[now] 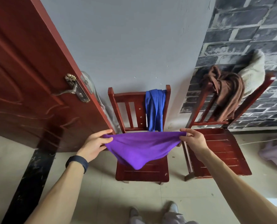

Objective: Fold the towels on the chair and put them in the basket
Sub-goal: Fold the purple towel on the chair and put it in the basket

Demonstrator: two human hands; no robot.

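Note:
A purple towel [139,147] hangs stretched in the air above the seat of the middle red wooden chair [126,97]. My left hand [95,143] pinches its left corner and my right hand [193,140] pinches its right corner, so the cloth sags to a point between them. A blue towel [154,109] hangs over the right side of that chair's backrest. On the second red chair [222,152] to the right, a brown towel [226,94] and a cream towel [252,73] are draped over the backrest. A pale purple basket [275,152] shows blurred at the right edge.
A red door [29,78] stands open on the left, close to the middle chair. A grey wall is behind the chairs, with brick-pattern wallpaper on the right. The floor is pale tile; my feet [155,210] show at the bottom.

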